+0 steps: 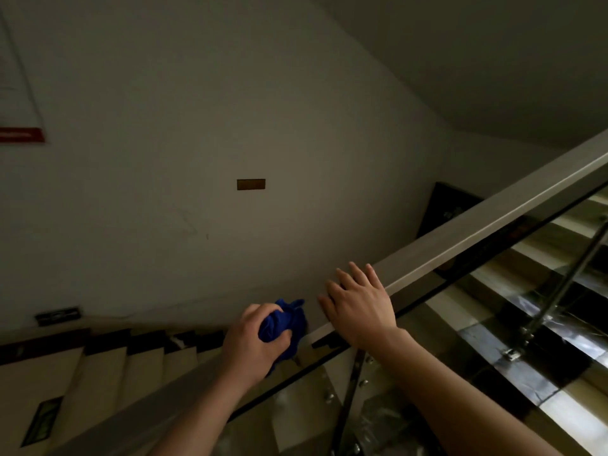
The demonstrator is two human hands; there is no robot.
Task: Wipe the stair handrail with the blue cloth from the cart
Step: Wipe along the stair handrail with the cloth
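Handrail (477, 232), dim stairwell (105, 363), left hand (253, 337) clamped on blue cloth (283, 320), right hand (358, 307) flat, fingers (360, 274) apart

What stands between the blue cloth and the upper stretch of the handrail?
The right hand lies flat on the handrail directly uphill of the blue cloth, which the left hand grips. Past that hand, nothing visible sits on the rail.

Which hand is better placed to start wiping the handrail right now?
Left. The left hand grips the bunched blue cloth at the handrail; the right hand lies flat on the rail, holding nothing.
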